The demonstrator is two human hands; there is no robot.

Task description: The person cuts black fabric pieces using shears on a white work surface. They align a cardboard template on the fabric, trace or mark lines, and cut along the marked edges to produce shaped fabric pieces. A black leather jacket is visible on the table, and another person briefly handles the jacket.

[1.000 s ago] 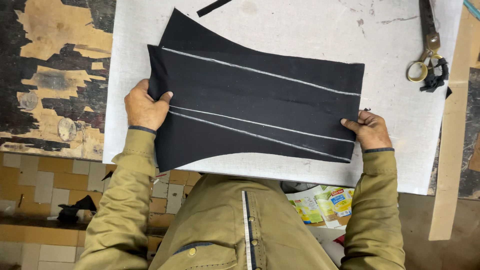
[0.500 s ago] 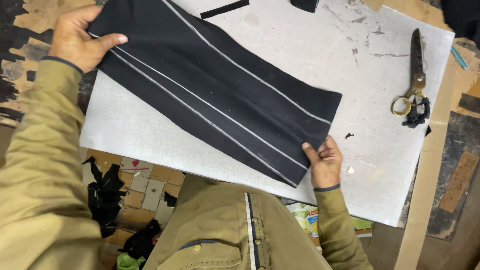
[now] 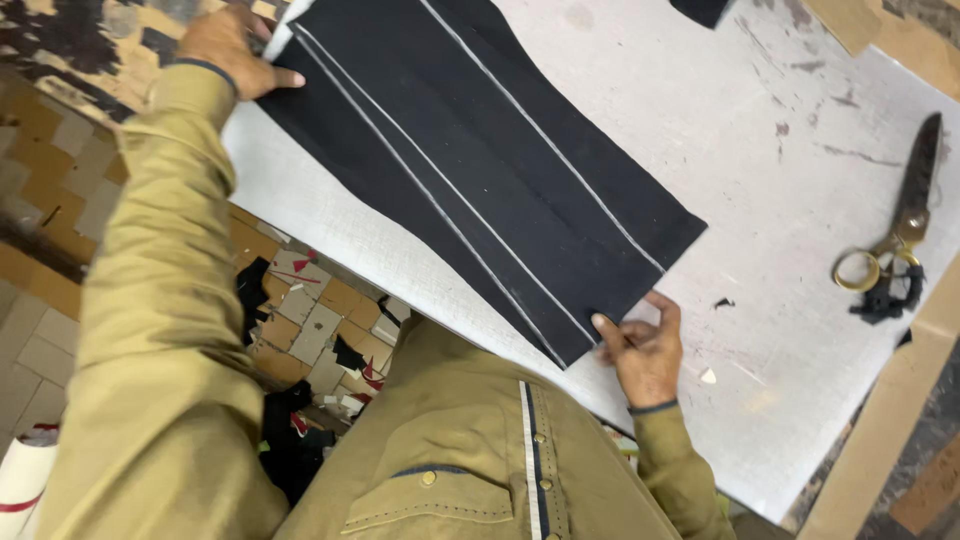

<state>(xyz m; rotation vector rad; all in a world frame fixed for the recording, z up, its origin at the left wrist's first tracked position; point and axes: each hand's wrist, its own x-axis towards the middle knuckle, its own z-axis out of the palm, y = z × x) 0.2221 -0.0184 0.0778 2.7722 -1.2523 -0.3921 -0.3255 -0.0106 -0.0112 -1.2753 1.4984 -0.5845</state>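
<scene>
While the black fabric panel (image 3: 480,170) lies flat and slantwise on the white table (image 3: 780,200), left hand (image 3: 225,48) pinching its far upper corner, right hand (image 3: 640,345) gripping its near lower corner, thumb on top, scissors (image 3: 895,235) well apart at right.

Brass-handled scissors (image 3: 897,238) on white table (image 3: 790,380); fabric scraps (image 3: 300,400) on tiled floor (image 3: 40,330).
</scene>
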